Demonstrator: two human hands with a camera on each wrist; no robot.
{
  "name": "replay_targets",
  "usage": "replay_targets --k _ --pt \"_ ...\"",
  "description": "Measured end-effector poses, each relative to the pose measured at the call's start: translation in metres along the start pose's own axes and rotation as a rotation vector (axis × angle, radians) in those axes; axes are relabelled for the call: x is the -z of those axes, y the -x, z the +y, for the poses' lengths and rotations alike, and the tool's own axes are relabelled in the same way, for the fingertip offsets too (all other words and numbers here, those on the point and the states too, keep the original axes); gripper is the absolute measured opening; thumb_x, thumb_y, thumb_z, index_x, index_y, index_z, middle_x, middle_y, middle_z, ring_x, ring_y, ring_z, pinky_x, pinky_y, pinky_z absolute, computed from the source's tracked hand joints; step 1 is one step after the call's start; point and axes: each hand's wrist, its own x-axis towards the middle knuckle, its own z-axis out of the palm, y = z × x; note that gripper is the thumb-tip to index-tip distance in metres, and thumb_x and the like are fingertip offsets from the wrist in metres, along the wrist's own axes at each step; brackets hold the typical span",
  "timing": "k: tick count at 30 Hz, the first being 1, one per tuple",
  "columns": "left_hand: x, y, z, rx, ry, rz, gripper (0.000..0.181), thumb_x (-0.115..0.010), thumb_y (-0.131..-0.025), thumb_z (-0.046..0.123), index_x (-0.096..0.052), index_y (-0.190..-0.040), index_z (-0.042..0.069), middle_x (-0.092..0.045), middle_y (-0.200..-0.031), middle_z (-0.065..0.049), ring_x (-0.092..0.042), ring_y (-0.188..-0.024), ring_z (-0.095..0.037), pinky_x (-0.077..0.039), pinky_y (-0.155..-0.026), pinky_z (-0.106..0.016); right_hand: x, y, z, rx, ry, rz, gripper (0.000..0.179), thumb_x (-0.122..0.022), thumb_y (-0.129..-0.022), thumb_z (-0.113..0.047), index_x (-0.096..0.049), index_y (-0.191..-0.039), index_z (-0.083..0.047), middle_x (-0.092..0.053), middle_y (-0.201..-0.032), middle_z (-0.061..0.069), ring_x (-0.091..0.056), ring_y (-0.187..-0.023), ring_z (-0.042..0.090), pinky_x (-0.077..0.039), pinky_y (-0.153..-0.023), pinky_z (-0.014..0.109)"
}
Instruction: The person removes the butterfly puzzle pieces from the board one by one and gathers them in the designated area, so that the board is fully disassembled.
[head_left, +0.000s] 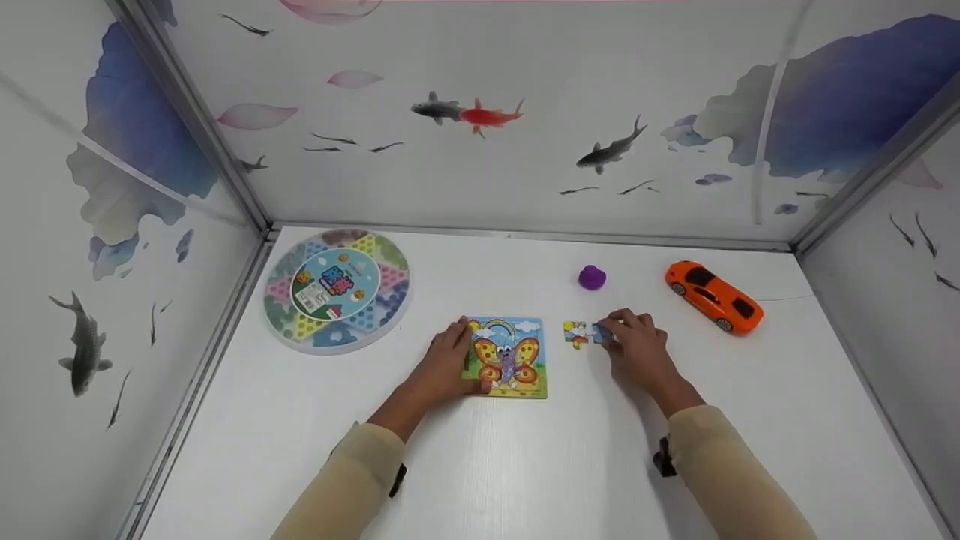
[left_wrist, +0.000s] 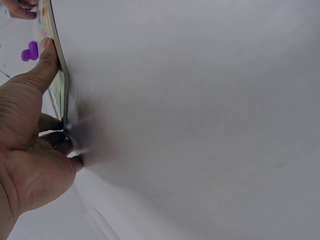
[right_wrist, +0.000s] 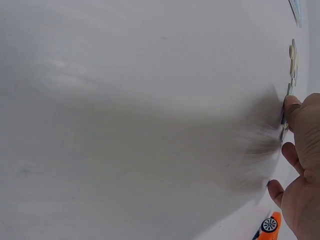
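A square butterfly jigsaw puzzle (head_left: 516, 361) lies on the white table. My left hand (head_left: 446, 364) grips it by its left side; in the left wrist view the thumb (left_wrist: 47, 57) lies over the puzzle's edge and the other fingers are at its corner. To the right, my right hand (head_left: 641, 356) pinches a small blue puzzle piece (head_left: 598, 334) at the table surface, its fingers hiding part of it. Just left of that piece lies a loose puzzle piece (head_left: 576, 331) with yellow and white print. In the right wrist view, loose pieces (right_wrist: 293, 60) appear edge-on beyond the thumb.
A round Chinese checkers set (head_left: 390, 315) with a clear lid lies at the back left. Behind the loose pieces sits a small purple object (head_left: 592, 277). An orange toy car (head_left: 714, 297) stands at the right. Printed wall panels (head_left: 510, 187) enclose the table's back and sides.
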Motion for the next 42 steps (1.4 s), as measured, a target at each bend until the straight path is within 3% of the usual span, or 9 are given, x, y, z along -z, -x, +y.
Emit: replay_targets --k 8,13,31,42 --pt "-0.001 -0.001 -0.001 -0.007 -0.011 0.009 0.111 -0.088 -0.095 0.041 -0.023 -0.174 -0.004 -0.015 -0.185 -0.019 -0.021 -0.17 -0.044 -0.028 -0.138 -0.052 0.001 0.0 -0.003 0.005 0.002 0.006 0.041 -0.069 -0.11 -0.016 -0.068 -0.151 -0.016 -0.058 -0.154 0.012 -0.045 -0.143 0.044 -0.033 -0.12 0.08" --pt "0.0 0.0 0.0 -0.002 -0.008 0.007 0.111 -0.088 -0.095 0.042 -0.024 -0.174 -0.002 -0.015 -0.186 -0.018 -0.021 -0.17 -0.044 -0.028 -0.138 -0.051 -0.001 0.001 -0.012 0.006 0.01 0.036 0.041 -0.072 -0.109 -0.024 -0.068 -0.149 -0.015 -0.055 -0.156 0.011 -0.04 -0.148 0.045 -0.031 -0.121 0.082" --pt "-0.001 -0.002 -0.002 -0.004 -0.002 0.017 0.111 -0.09 -0.094 0.04 -0.025 -0.174 -0.003 -0.017 -0.185 -0.019 -0.022 -0.17 -0.045 -0.028 -0.138 -0.052 -0.027 -0.015 -0.078 0.138 0.046 0.035 0.053 -0.078 -0.103 -0.043 -0.069 -0.149 -0.018 -0.058 -0.155 0.007 -0.044 -0.148 0.039 -0.033 -0.122 0.077" --pt "-0.001 -0.001 -0.002 -0.017 0.008 0.011 0.11 -0.089 -0.095 0.04 -0.026 -0.173 -0.003 -0.016 -0.185 -0.019 -0.021 -0.17 -0.045 -0.027 -0.138 -0.053 -0.041 -0.017 -0.097 0.158 0.099 0.02 0.047 -0.08 -0.103 -0.04 -0.071 -0.144 -0.019 -0.06 -0.151 0.007 -0.046 -0.145 0.039 -0.038 -0.119 0.076"
